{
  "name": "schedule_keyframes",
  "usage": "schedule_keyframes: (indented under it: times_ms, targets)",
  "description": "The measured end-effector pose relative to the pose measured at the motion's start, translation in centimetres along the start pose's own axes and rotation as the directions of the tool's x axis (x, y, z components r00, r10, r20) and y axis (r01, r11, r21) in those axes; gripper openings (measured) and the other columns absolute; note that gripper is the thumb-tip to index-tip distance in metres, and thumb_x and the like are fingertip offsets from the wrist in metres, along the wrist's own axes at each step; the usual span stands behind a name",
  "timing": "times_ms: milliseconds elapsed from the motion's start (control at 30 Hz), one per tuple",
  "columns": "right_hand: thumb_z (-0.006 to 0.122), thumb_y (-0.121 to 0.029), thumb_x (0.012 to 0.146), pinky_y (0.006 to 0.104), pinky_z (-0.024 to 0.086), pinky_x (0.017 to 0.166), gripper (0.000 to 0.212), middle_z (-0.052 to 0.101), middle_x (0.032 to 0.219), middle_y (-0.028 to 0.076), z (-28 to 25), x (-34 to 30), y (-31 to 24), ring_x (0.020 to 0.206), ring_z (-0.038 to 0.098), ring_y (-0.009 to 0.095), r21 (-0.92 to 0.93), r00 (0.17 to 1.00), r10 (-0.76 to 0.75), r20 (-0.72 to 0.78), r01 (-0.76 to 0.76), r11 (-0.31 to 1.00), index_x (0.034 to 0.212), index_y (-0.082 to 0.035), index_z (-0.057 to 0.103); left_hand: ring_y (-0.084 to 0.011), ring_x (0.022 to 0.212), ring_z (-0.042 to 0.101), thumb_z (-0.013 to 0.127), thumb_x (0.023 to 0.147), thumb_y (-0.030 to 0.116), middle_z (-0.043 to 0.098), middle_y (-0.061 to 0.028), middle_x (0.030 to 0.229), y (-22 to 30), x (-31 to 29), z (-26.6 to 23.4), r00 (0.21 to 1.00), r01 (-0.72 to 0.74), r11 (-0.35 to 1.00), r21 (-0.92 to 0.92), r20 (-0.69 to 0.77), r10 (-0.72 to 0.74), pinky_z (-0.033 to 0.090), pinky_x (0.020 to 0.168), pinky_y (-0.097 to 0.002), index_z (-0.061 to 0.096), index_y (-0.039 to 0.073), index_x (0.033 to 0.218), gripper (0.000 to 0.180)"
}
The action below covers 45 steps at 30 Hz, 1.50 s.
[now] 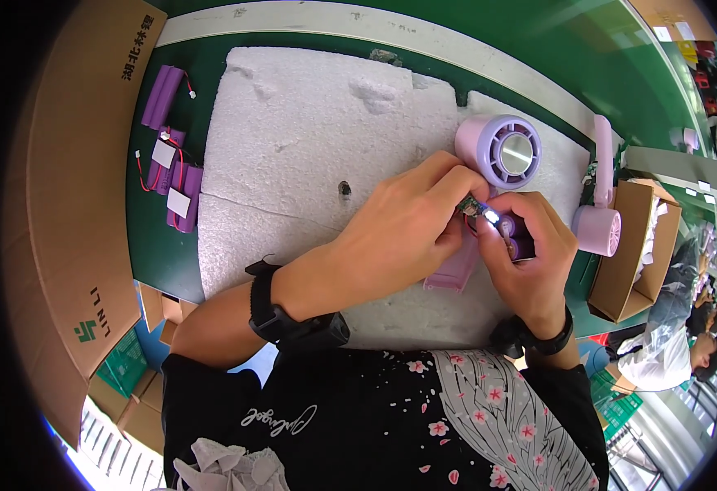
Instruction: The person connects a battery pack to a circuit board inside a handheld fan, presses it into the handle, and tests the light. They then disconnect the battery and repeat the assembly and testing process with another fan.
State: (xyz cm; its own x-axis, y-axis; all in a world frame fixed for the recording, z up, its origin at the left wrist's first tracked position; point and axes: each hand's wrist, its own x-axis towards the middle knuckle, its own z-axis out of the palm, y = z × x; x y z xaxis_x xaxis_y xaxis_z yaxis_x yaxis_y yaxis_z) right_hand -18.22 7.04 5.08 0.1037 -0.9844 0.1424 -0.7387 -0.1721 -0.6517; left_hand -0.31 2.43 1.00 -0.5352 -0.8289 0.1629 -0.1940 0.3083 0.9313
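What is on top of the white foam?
A lilac fan head and pink casing piece show; the left hand and right hand cover part of the casing and the foam beneath.

Dark lettering (139, 47), green emblem (85, 331) on brown carton (72, 229); white script (280, 419) on black shirt (358, 393)
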Motion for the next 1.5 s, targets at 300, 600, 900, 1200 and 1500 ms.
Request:
schedule_keyframes:
  times_ms: [300,600,900,1200,1500]
  targets:
    - [0.073,-0.001,0.072,0.0329,0.052,0.06,0.021,0.067,0.086,0.011,-0.2,0.0,0.1,0.067,0.066,0.026,-0.018,0.997,-0.076,0.015,0.076,0.997,0.093,-0.002,0.07,-0.0265,0.079,0.066,0.068,0.074,-0.007,0.061,-0.0087,0.108,0.0,0.0,0.0,1.0,-0.004,1.0,-0.001,0.001,0.004,0.054,0.068,-0.0367,0.057,0.008,0.107,0.038]
    - [0.075,-0.001,0.068,0.0345,0.052,0.061,0.023,0.067,0.086,0.009,-0.7,0.3,0.1,0.069,0.064,0.026,-0.075,0.986,-0.15,0.077,0.156,0.985,0.091,-0.003,0.07,-0.027,0.082,0.066,0.069,0.072,-0.007,0.061,-0.0077,0.108,0.0,0.0,-0.1,1.0,-0.009,1.0,-0.003,0.025,0.009,0.054,0.069,-0.0367,0.058,0.008,0.107,0.039]
    - [0.076,-0.001,0.067,0.0348,0.05,0.059,0.024,0.066,0.087,0.008,-0.8,0.4,0.0,0.069,0.064,0.026,-0.119,0.971,-0.215,0.108,0.227,0.967,0.09,-0.004,0.07,-0.0276,0.085,0.066,0.069,0.071,-0.008,0.061,-0.0081,0.108,0.0,-0.1,-0.1,0.999,-0.017,1.0,0.008,0.034,0.017,0.055,0.07,-0.0364,0.058,0.008,0.106,0.04]
    - [0.076,0.001,0.065,0.0339,0.05,0.059,0.027,0.065,0.088,0.008,-0.4,-0.4,-0.9,0.068,0.063,0.026,-0.225,0.979,-0.201,0.02,0.201,0.954,0.091,-0.005,0.071,-0.0288,0.086,0.066,0.068,0.069,-0.008,0.061,-0.0081,0.109,-0.1,0.0,0.1,0.999,-0.012,1.0,-0.014,0.041,0.013,0.055,0.071,-0.037,0.059,0.008,0.107,0.042]
    - [0.077,0.001,0.065,0.0342,0.05,0.058,0.025,0.066,0.085,0.008,-0.7,0.1,-0.6,0.067,0.064,0.026,-0.108,0.989,-0.134,0.064,0.14,0.984,0.09,-0.004,0.071,-0.0292,0.088,0.066,0.069,0.068,-0.008,0.061,-0.0076,0.108,-0.3,-0.1,0.2,0.999,-0.031,0.999,0.028,0.026,0.03,0.055,0.071,-0.0378,0.06,0.01,0.107,0.044]
